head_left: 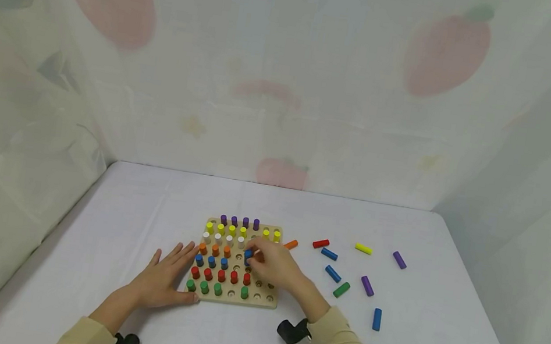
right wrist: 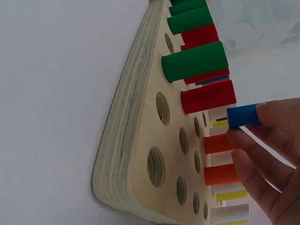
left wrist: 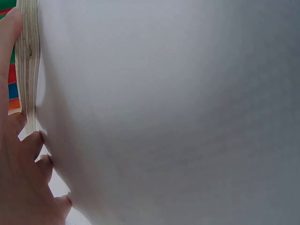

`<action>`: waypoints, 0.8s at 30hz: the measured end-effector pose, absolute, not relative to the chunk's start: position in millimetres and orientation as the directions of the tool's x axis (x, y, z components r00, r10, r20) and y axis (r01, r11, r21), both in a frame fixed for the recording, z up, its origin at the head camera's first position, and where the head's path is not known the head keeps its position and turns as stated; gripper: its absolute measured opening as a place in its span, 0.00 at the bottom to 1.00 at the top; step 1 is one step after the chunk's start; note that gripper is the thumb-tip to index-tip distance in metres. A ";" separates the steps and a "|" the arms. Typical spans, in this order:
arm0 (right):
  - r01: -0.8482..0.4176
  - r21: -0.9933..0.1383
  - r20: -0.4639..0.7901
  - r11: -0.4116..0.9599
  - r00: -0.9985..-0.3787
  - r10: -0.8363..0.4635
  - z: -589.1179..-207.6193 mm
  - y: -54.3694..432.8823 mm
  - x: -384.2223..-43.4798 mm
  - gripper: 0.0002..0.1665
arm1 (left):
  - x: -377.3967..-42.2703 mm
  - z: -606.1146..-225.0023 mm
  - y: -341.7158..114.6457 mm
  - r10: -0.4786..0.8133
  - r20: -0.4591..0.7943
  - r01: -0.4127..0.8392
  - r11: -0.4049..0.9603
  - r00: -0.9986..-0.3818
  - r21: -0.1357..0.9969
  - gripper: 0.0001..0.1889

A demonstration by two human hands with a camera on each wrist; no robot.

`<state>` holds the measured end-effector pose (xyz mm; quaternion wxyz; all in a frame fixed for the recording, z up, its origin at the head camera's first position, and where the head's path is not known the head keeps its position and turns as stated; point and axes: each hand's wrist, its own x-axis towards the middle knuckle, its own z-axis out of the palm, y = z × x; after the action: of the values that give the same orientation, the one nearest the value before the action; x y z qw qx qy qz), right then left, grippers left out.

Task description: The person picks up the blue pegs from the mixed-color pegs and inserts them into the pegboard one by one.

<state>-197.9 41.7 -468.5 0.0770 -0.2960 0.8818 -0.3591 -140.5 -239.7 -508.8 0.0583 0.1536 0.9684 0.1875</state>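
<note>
A wooden pegboard (head_left: 256, 304) lies flat on the table, with rows of purple, yellow, white, orange, blue, red and green pegs standing in its holes. My right hand (head_left: 275, 263) pinches a blue peg (right wrist: 243, 116) between thumb and fingers. In the right wrist view that peg is held above the board, its lower end apart from the holes. My left hand (head_left: 161, 280) lies beside the board with fingers spread. Its thumb touches the near left corner, and its fingertips reach the left edge. In the left wrist view, the hand (left wrist: 21, 183) shows only partly beside the layered board edge (left wrist: 29, 61).
Right of the board lie loose pegs: red (head_left: 320, 243), yellow (head_left: 363, 248), green (head_left: 342, 289), orange (head_left: 291, 244), several blue, such as one (head_left: 377, 320) near the front, and two purple, including one (head_left: 399, 260) farther back. A patterned curtain (head_left: 280, 137) hangs behind the table.
</note>
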 end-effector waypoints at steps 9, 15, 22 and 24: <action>-0.514 -0.647 0.101 0.563 -0.790 -0.605 -468.2 34.6 -197.3 0.12 | -139.9 -505.3 -238.9 0.318 -0.056 0.272 0.878 -0.946 0.394 0.57; -0.528 -0.617 0.099 0.583 -0.787 -0.608 -472.3 30.1 -197.8 0.10 | -140.6 -507.1 -238.8 0.317 -0.061 0.270 0.881 -0.946 0.388 0.57; -0.510 -0.622 0.074 0.594 -0.794 -0.603 -472.8 28.0 -197.3 0.09 | -140.8 -506.6 -238.3 0.319 -0.060 0.273 0.880 -0.946 0.388 0.57; -0.502 -0.624 0.063 0.599 -0.796 -0.602 -472.7 27.6 -197.0 0.09 | -140.6 -506.2 -238.1 0.321 -0.058 0.274 0.879 -0.945 0.390 0.57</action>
<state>-197.0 27.6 -472.7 0.0770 -0.3100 0.8907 -0.3235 -140.6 -238.1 -506.2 0.0606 0.1536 0.9674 0.1918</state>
